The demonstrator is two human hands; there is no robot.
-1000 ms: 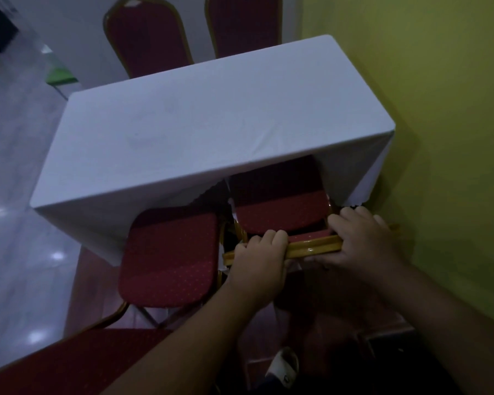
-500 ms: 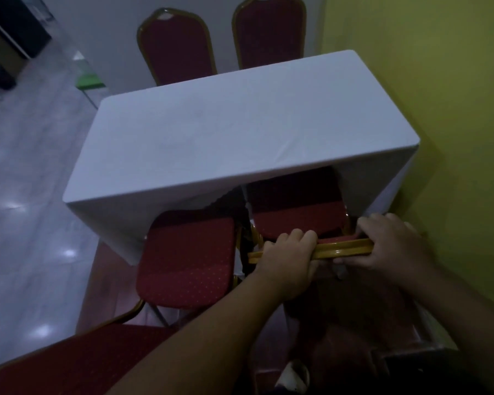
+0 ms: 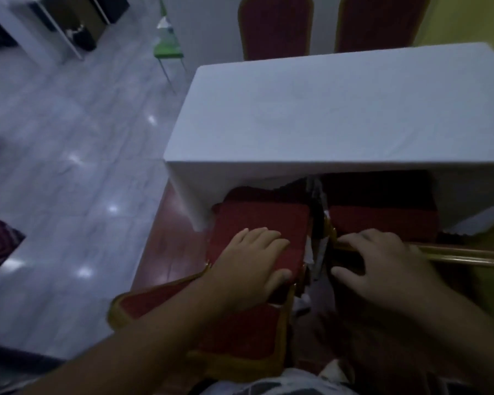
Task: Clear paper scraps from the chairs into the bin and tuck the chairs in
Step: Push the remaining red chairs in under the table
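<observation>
Two bare hands are down over two red-cushioned chairs w/ gold metal frames, both parked at the near edge of a rectangular table draped in a white cloth (image 3: 325, 115). Left hand (image 3: 251, 263) lies palm-down on the seat of the left red chair (image 3: 257, 223), fingers (image 3: 268, 238) loosely spread and flat on the fabric, thumb along the seat's near edge; it grips nothing. That seat is only partly under the cloth's front edge, its backrest nearest the camera and under the forearm. Right hand (image 3: 382, 263) is over the top rail of the right red chair (image 3: 382, 220), fingers a little apart and curled over the gold rail, thumb out to the side; can't tell if it grips the rail or just rests on it. That chair's seat is further under the table, in shadow. Btwn the two chairs is a dark gap w/ pale bits (image 3: 320, 252) in it; too blurred to tell if they're paper scraps. Two more red chair backs (image 3: 274, 27) stand at the table's far side. Grey glossy tiled floor (image 3: 69, 138) at left, yellow-green wall at right edge. No bin identifiable.
</observation>
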